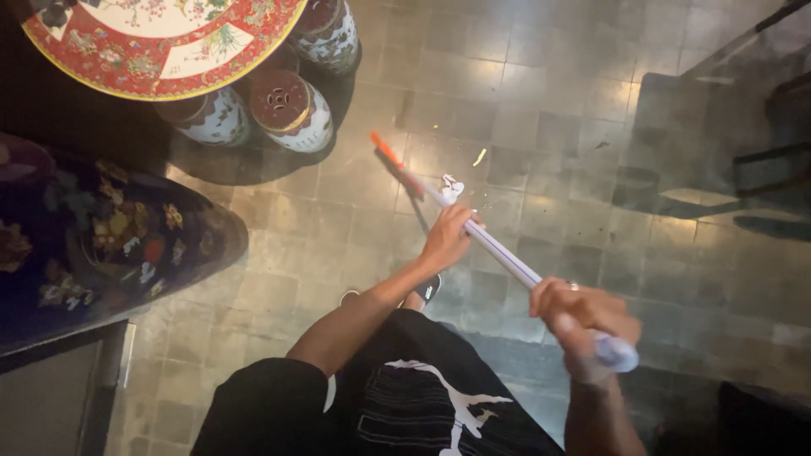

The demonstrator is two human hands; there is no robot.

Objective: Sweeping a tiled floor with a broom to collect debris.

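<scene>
While both hands close around it, a long white broom handle [498, 252] runs diagonally from the lower right of the frame up toward the centre. The left hand [446, 236] wraps the shaft near mid-frame, fingers curled fully round it. The right hand [583, 325] grips the upper end at lower right, blurred but clearly clenched on the pole. At the far end an orange broom head [390, 152] meets the grey tiled floor [549, 110], with a scrap of white debris [450, 187] just beside the shaft. Toward the upper left stand painted porcelain stools [291, 110] under a red floral round tabletop [160, 42].
</scene>
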